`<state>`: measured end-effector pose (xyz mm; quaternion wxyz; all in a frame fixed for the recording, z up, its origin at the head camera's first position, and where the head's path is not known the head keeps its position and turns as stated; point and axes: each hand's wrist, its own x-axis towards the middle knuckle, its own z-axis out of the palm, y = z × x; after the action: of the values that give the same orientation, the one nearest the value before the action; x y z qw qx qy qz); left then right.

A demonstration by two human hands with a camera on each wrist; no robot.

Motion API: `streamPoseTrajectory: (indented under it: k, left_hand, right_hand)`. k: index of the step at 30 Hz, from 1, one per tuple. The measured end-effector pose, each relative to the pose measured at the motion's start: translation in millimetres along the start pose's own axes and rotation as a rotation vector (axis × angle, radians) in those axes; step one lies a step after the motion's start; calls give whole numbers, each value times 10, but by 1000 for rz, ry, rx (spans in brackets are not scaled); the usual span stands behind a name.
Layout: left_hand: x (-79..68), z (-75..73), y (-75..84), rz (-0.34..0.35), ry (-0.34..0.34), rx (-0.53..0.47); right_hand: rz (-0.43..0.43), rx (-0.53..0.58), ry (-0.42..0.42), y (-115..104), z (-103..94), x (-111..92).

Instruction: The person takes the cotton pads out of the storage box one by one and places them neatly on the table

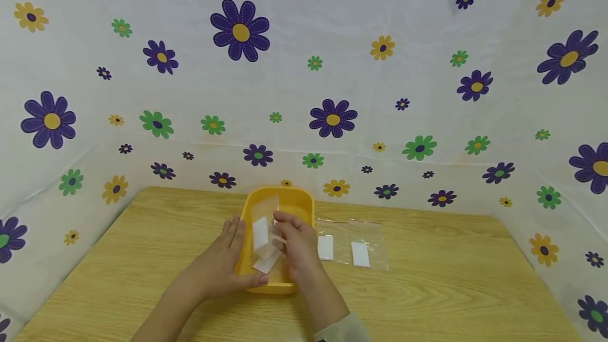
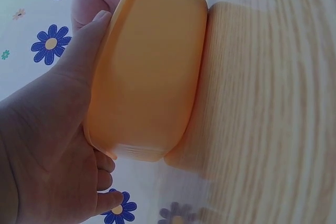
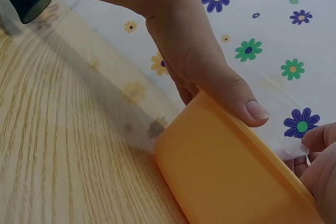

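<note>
A yellow plastic bin (image 1: 273, 290) stands on the table with small clear plastic bags holding white rectangular pieces (image 1: 260, 233) inside. My left hand (image 1: 216, 265) holds the bin at its near left corner, thumb over the near rim and fingers along the left side. In the left wrist view the bin's outer wall (image 2: 149, 72) fills the middle. Over the bin, my right hand (image 1: 300, 247) pinches a clear plastic bag (image 1: 277, 230) between thumb and fingertips. The right wrist view shows a translucent edge (image 3: 294, 151) at those fingertips; the bin wall hides the rest.
Two clear zip bags, each with a white rectangle (image 1: 325, 247) or a similar white rectangle (image 1: 360, 254) inside, lie side by side right of the bin. Wood-grain table (image 1: 446, 289) extends around them. A white flower-printed sheet (image 1: 285, 88) hangs behind and on both sides.
</note>
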<state>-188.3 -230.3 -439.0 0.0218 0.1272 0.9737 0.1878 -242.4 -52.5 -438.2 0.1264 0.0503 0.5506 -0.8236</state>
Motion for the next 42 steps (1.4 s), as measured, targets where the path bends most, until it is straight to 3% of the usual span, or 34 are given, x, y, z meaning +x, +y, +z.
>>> streamPoseTrajectory:
  k: [6,13,42]
  left_hand:
    - [-1,7,1,22,16,4]
    - [0,25,-14,20,24,1]
    - [39,20,-6,-20,-16,5]
  right_hand:
    - [-17,-6,0,7,0,-7]
    - [6,-12,-64,7,-8,-19]
    - [27,33,-49,-111,-60,-18]
